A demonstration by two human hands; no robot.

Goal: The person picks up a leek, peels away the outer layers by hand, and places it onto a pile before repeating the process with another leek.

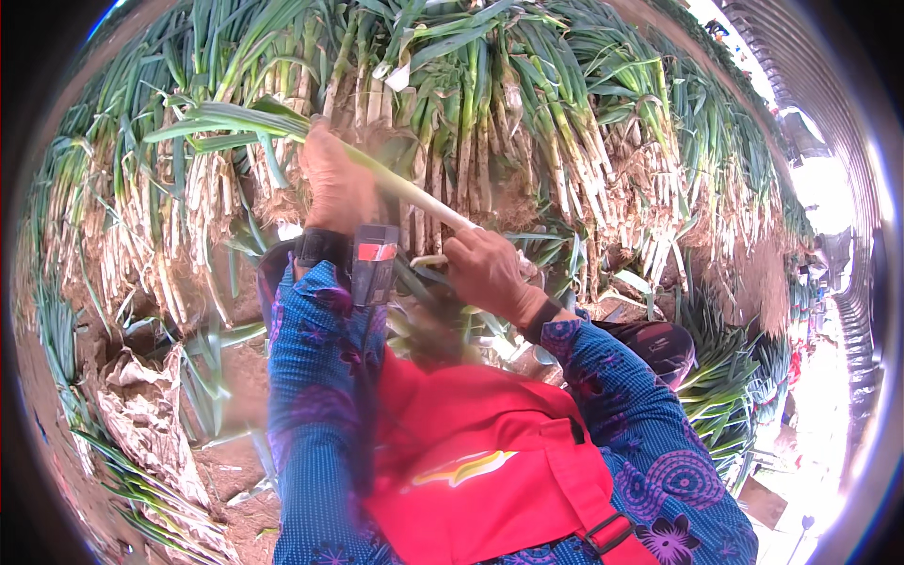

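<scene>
A single large green onion (403,187) slants between my hands, green leaves at upper left and pale white stalk at lower right. My left hand (336,181), slightly blurred, is closed around it where the leaves meet the stalk. Toward the white end, my right hand (488,273) has its fingers wrapped on the stalk; the root tip is hidden there. Strapped at my left wrist is a small dark device (374,264) with a red-orange patch. Below my hands, loose leaves and peelings lie partly behind the blur.
A long row of green onions (480,141) stretches across the far side, roots toward me. More lie at right (720,377) and lower left (155,494). A crumpled pale sack (141,405) rests on the soil at left. A red apron (471,452) covers my lap.
</scene>
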